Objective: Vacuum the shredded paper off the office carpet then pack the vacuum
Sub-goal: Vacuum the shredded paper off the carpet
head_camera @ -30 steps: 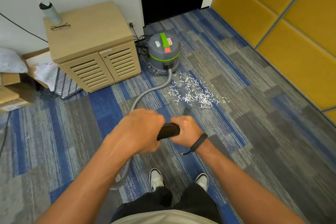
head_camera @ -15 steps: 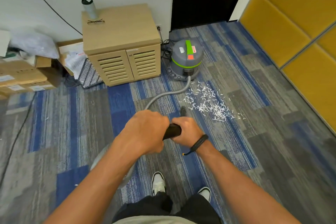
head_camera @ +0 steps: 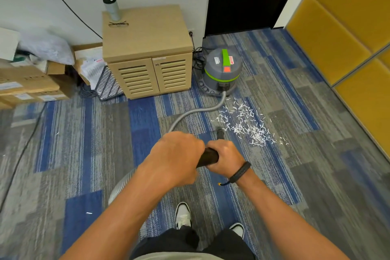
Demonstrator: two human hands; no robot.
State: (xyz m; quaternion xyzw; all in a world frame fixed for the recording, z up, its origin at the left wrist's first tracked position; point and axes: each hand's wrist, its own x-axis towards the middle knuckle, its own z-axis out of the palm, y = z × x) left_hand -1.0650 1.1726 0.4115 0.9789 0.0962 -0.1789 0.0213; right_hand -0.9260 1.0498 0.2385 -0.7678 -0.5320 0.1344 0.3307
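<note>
A grey and green canister vacuum [head_camera: 223,70] stands on the carpet by the door. Its grey hose [head_camera: 191,113] curves from the canister toward me and loops under my left arm. Both my hands grip the black wand handle [head_camera: 207,157]: my left hand [head_camera: 176,159] on the near end, my right hand [head_camera: 224,158] just ahead of it. The wand's black nozzle tip [head_camera: 220,133] shows beyond my right hand, at the left edge of a white shredded paper pile [head_camera: 247,125] scattered on the blue-grey carpet.
A wooden louvred cabinet [head_camera: 147,55] stands left of the vacuum with a bottle [head_camera: 111,8] and glasses [head_camera: 118,24] on top. Cardboard boxes [head_camera: 25,84] and papers crowd the left wall. A cable [head_camera: 20,154] runs over the left carpet. Yellow panels [head_camera: 348,38] line the right wall.
The view has lifted and shifted, so the vacuum, cabinet and paper pile sit further right and further off. Both hands keep their grip on the handle.
</note>
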